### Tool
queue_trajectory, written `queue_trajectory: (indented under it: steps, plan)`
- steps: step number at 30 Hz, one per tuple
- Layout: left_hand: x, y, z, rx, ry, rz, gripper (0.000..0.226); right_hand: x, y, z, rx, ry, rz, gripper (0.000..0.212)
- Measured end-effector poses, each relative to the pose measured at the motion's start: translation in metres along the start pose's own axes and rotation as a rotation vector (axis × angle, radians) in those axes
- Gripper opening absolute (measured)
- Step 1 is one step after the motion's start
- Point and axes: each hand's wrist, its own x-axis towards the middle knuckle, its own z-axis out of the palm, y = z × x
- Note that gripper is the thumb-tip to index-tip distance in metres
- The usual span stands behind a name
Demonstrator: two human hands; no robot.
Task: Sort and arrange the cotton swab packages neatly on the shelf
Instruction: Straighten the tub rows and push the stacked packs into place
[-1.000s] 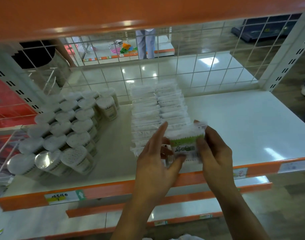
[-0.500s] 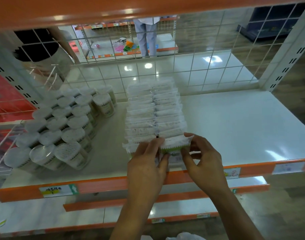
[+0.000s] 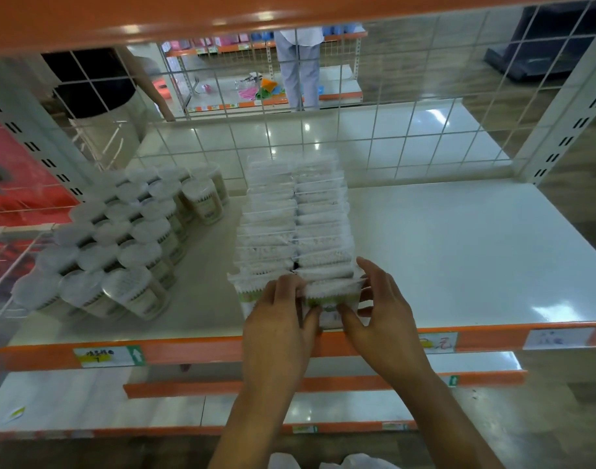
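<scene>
Two rows of clear plastic cotton swab packages (image 3: 296, 218) stand upright on the white shelf (image 3: 442, 258), running from the wire back towards the front edge. At the near end of the right row stands a package with a green label (image 3: 330, 294). My left hand (image 3: 279, 319) grips its left side and also touches the front package of the left row (image 3: 247, 296). My right hand (image 3: 378, 306) pinches its right side, thumb on the front face and fingers behind.
Several round lidded cotton swab tubs (image 3: 117, 245) are stacked at the shelf's left. A wire grid (image 3: 323, 130) closes the back. The orange front lip (image 3: 188, 350) carries price labels. A lower shelf (image 3: 87, 401) lies below. People stand beyond the grid.
The green-labelled package has come down from in front of the rows to stand at the near end of the right row. Both hands went down and forward with it.
</scene>
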Motion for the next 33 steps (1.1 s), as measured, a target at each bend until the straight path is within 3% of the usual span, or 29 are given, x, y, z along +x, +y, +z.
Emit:
queue_trajectory:
  steps: [5,8,10,13,15,21,26,33]
  plan:
    - [0.002,0.004,-0.019,0.04,0.048,0.006,0.043,0.001,-0.004,-0.01,-0.011,-0.062,-0.059,0.073]
    - [0.013,-0.012,-0.041,0.127,-0.001,0.017,0.053,0.007,-0.008,-0.019,-0.005,-0.12,-0.125,0.084]
    - [0.022,-0.03,-0.052,0.235,-0.106,-0.007,0.077,0.015,-0.007,-0.02,-0.029,-0.185,-0.125,0.095]
    - [0.036,-0.046,-0.061,0.25,-0.443,-0.173,0.118,0.027,-0.004,-0.014,-0.082,-0.28,-0.063,0.119]
    - [0.046,-0.049,-0.06,0.283,-0.603,-0.202,0.127,0.031,-0.006,-0.01,-0.114,-0.329,-0.043,0.125]
    - [0.062,-0.056,-0.044,0.169,-0.722,-0.088,0.113,0.035,-0.01,-0.003,-0.15,-0.348,-0.087,0.118]
    - [0.069,-0.067,-0.041,0.119,-0.703,-0.048,0.114,0.037,-0.01,0.002,-0.186,-0.298,-0.134,0.107]
    - [0.071,-0.068,-0.049,0.001,-0.749,-0.053,0.121,0.035,-0.014,0.002,-0.137,-0.32,-0.111,0.12]
